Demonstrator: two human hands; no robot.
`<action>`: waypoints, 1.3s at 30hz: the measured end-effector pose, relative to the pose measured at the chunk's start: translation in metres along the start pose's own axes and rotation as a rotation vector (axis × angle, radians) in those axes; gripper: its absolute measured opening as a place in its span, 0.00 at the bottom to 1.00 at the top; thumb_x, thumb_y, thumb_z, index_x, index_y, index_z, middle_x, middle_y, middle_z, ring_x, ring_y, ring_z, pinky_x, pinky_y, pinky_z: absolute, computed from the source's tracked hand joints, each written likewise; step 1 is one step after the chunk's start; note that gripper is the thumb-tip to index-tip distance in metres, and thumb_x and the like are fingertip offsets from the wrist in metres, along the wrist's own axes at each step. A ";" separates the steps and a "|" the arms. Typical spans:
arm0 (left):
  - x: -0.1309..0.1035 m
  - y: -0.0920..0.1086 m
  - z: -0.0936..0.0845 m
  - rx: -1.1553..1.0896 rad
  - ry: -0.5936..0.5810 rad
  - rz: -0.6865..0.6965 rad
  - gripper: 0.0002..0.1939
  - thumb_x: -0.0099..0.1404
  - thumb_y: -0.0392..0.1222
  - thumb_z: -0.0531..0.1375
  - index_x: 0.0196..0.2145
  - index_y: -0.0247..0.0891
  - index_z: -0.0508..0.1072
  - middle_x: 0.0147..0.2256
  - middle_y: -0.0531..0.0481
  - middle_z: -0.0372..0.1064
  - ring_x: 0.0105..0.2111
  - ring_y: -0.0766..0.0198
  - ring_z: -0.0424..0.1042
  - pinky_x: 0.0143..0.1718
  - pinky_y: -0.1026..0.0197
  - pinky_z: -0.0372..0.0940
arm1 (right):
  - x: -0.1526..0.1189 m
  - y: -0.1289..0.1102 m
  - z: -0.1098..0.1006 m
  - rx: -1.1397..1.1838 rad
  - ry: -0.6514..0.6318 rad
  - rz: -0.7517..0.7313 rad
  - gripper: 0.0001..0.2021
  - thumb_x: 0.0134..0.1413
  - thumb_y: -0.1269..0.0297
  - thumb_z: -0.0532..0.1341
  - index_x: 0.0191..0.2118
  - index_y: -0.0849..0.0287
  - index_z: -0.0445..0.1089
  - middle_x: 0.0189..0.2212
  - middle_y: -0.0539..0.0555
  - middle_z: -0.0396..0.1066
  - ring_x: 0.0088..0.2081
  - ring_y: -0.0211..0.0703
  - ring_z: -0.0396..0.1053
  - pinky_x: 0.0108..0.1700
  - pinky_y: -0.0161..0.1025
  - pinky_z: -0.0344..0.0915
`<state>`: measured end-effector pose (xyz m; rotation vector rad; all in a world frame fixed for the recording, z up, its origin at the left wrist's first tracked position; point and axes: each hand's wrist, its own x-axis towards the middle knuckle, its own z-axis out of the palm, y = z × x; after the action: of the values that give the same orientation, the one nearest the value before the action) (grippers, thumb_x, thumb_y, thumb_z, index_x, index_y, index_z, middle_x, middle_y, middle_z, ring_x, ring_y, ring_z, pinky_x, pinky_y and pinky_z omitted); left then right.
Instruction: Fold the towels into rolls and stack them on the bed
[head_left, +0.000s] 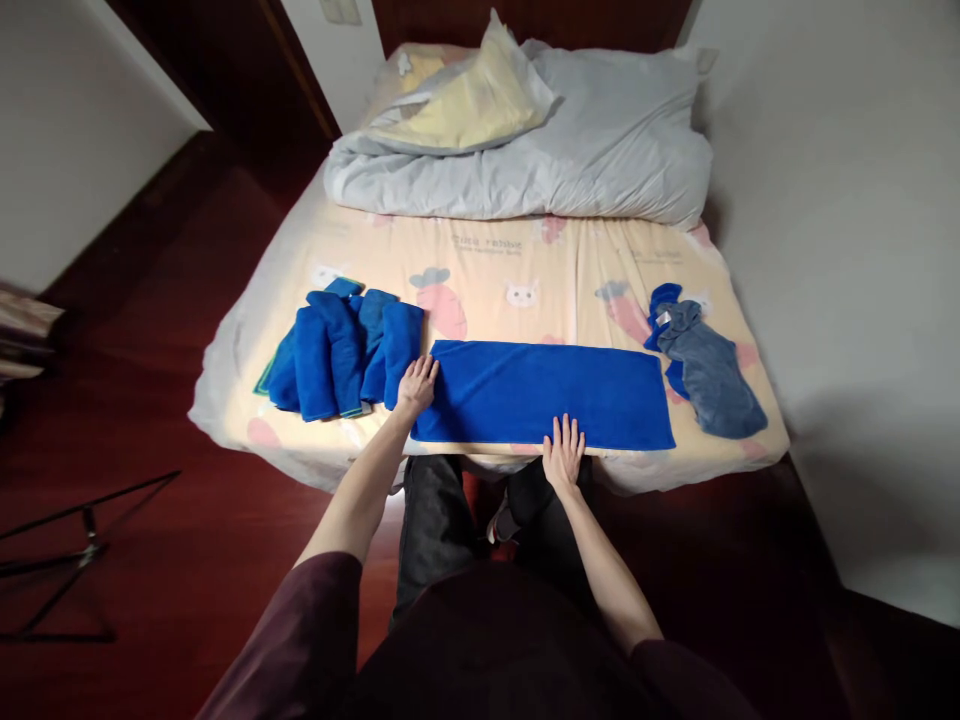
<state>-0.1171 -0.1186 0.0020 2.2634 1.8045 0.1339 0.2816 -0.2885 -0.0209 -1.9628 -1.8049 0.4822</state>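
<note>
A bright blue towel (517, 392) lies flat as a long strip across the near part of the bed, its long side parallel to the bed's front edge. My left hand (418, 384) rests at the towel's left end, beside a group of rolled or folded blue cloths (345, 350). On the towel's near edge, right of its middle, my right hand (564, 452) lies with fingers spread. Neither hand grips anything visible. To the right of the towel sit a crumpled grey-blue cloth (716, 380) and a smaller blue cloth (663, 296) partly under it.
The bed (517, 270) has a patterned peach sheet. At its far end lie a bunched grey quilt (600, 130) and a yellow pillow or cloth (480, 100). A black metal stand (90, 545) is on the floor at left; a wall (840, 250) borders the right side.
</note>
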 end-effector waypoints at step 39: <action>0.096 -0.036 -0.025 -0.250 0.010 -0.117 0.27 0.67 0.43 0.56 0.60 0.33 0.79 0.46 0.39 0.81 0.42 0.53 0.78 0.54 0.52 0.72 | 0.222 0.247 -0.222 -0.742 -0.176 0.117 0.29 0.62 0.72 0.57 0.67 0.57 0.72 0.78 0.60 0.51 0.78 0.56 0.48 0.76 0.60 0.49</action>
<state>-0.1345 -0.0144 0.0098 1.9853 1.8076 0.3301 0.6273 -0.0999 0.0440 -2.5791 -2.1988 -0.0048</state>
